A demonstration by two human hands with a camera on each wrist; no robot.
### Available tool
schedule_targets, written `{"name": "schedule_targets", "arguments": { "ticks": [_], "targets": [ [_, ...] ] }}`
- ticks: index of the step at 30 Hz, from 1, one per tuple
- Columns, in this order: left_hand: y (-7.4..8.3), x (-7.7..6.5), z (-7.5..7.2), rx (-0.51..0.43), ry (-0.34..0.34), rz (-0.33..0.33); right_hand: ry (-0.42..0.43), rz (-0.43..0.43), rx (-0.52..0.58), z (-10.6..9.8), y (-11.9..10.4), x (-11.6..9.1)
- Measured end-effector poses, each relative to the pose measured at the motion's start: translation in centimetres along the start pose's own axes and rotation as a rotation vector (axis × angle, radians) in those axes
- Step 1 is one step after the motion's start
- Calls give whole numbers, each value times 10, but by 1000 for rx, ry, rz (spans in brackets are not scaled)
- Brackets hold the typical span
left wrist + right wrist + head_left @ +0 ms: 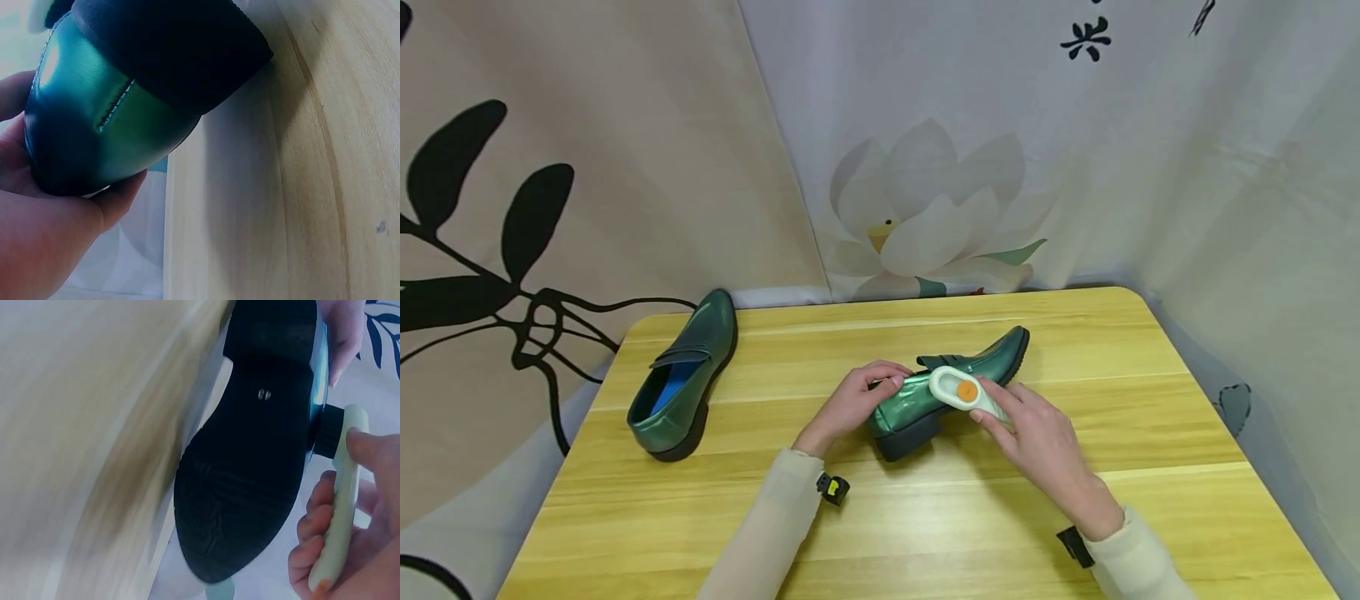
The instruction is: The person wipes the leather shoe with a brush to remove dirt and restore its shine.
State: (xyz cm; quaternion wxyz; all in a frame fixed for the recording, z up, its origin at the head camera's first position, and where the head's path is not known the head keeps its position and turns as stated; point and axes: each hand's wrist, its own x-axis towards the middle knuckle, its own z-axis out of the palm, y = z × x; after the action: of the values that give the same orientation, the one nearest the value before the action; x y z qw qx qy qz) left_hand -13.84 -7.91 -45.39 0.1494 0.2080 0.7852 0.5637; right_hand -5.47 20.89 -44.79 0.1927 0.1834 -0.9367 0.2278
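Observation:
A green loafer (904,406) with a black sole (244,456) is tilted on its side above the table, toe pointing to the far right. My left hand (859,398) grips it at the heel end, the thumb on one side and fingers on the other, as the left wrist view shows. In my right hand (1037,433) is a pale green brush (942,385) with an orange spot on its back. Its dark bristles (329,431) press against the side of the loafer, near the middle.
A second green loafer (679,383) with a blue insole stands at the left edge of the wooden table (1000,533). Behind the table hangs a printed curtain (962,167) with a flower and dark leaves.

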Motion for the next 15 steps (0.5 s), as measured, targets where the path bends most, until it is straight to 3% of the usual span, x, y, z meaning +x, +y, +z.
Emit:
{"name": "schedule_targets", "arguments": {
  "ticks": [6,11,15],
  "targets": [
    [0,-1,-1,3,0,-4,1,46,-9,-1,4,-3],
    [-1,-1,-1,-1,5,-5,-46,-68,-4,5,0,-3],
    [-3,0,0,-12,7,1,-23,-108,-10,6,0,-2]
  ]
}}
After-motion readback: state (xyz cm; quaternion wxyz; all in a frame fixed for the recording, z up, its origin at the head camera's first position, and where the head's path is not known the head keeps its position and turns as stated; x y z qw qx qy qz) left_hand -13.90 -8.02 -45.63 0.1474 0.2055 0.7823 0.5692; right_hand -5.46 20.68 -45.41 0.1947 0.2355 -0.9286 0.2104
